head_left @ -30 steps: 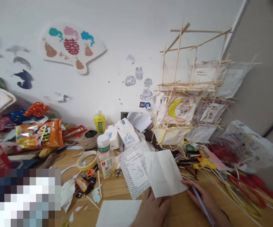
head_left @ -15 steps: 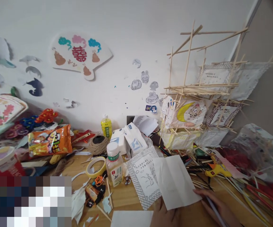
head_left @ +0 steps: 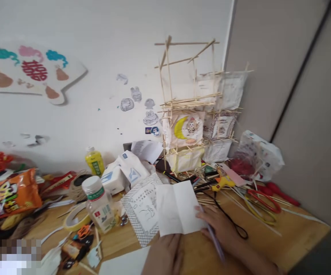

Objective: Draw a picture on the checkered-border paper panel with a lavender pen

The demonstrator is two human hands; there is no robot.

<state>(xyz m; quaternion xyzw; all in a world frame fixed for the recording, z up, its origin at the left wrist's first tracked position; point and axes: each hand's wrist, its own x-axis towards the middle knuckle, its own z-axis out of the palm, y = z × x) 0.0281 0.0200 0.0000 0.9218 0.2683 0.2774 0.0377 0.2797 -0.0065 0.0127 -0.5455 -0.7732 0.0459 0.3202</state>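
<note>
A creased white sheet of paper (head_left: 179,208) is tilted up in front of me, overlapping a drawing (head_left: 144,214) with a crosshatched border and handwritten lines. My left hand (head_left: 163,254) is closed at the paper's lower edge; its fingertips are partly hidden there. Between the fingers of my right hand (head_left: 218,227) is a pale purple pen (head_left: 215,242), slanting down toward me. Those same fingers touch the paper's right edge. Another blank white sheet (head_left: 122,263) lies on the table left of my left hand.
To the left stand a clear bottle (head_left: 99,206) with a white cap, a tape roll (head_left: 76,217) and an orange snack bag (head_left: 9,196). Behind are tissue packs (head_left: 131,168) and a stick-frame lantern (head_left: 188,130). A yellow glue gun (head_left: 222,183) and a black cord (head_left: 239,229) lie right.
The view has swung right, so everything sits further left in it. My hands still hold the paper and pen; the paper's fold shows more clearly now.
</note>
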